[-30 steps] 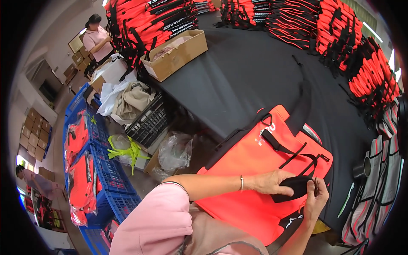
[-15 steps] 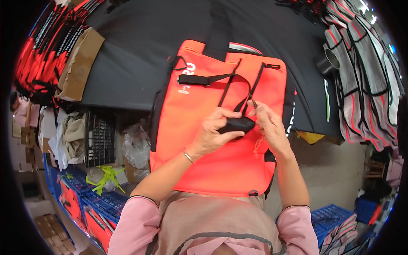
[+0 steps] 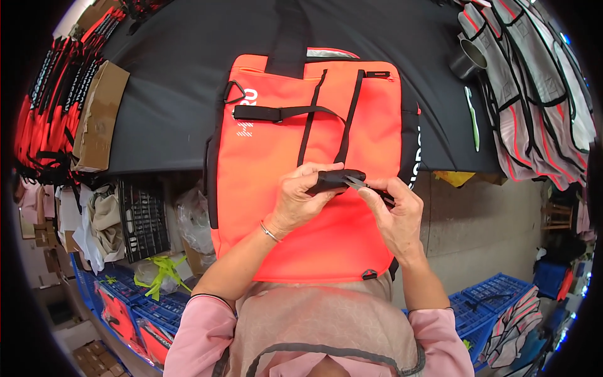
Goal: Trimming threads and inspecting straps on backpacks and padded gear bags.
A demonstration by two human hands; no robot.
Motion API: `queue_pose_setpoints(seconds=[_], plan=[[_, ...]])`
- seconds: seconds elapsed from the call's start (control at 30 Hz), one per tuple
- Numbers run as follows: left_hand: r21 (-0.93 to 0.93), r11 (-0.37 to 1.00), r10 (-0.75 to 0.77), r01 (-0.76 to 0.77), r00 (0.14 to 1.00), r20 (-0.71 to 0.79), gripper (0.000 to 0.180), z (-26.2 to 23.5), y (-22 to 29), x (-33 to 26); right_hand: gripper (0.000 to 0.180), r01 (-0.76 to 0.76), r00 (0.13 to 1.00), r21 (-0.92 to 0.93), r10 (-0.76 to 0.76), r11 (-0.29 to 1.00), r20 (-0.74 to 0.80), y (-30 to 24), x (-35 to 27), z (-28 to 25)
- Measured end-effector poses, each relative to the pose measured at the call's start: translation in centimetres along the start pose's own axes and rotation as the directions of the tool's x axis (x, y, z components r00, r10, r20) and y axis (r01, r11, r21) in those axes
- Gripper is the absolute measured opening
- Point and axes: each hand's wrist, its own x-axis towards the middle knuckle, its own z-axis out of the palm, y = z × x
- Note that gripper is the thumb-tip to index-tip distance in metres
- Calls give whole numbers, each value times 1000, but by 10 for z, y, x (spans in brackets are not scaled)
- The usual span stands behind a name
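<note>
A bright orange-red bag (image 3: 282, 151) with black sides lies in front of me, reaching from the black-covered table to my lap. My left hand (image 3: 298, 200) pinches a folded piece of black fabric (image 3: 331, 181) just above the bag's front panel. In my right hand (image 3: 399, 217) are small metal-bladed thread snips (image 3: 355, 183), their tips against the fabric's right end. Above my hands a black strap (image 3: 257, 113) with a slider lies loosely across the panel. Fingers hide much of the snips.
A cardboard box (image 3: 100, 119) stands at the table's left beside stacked red and black pieces (image 3: 53, 100). On the right are a metal cup (image 3: 468, 60), a green-white toothbrush (image 3: 472, 119) and piled grey pieces (image 3: 534, 81). Blue crates (image 3: 490, 295) sit low on both sides.
The snips' blades have come up to the black fabric as my right hand moved lower and turned. My left hand still grips the fabric. The whole view has shifted slightly.
</note>
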Motion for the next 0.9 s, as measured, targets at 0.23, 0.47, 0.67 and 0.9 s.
queue_pose_setpoints(seconds=[0.23,0.47,0.67,0.9], plan=[[87,996,17,-18,1000,9,27,0,-2,-2,20,39,999,-108,-42,993,-27,0,0,2],[66,998,-8,5,999,51,27,-1,-7,-2,18,52,999,-116,-52,992,2,7,2,3],[14,999,-36,34,991,129,26,-6,-8,4,15,-234,971,222,215,946,107,18,3,-6],[-12,994,-105,108,984,146,33,-8,-9,2,21,-30,999,7,31,1000,-11,9,-6,0]])
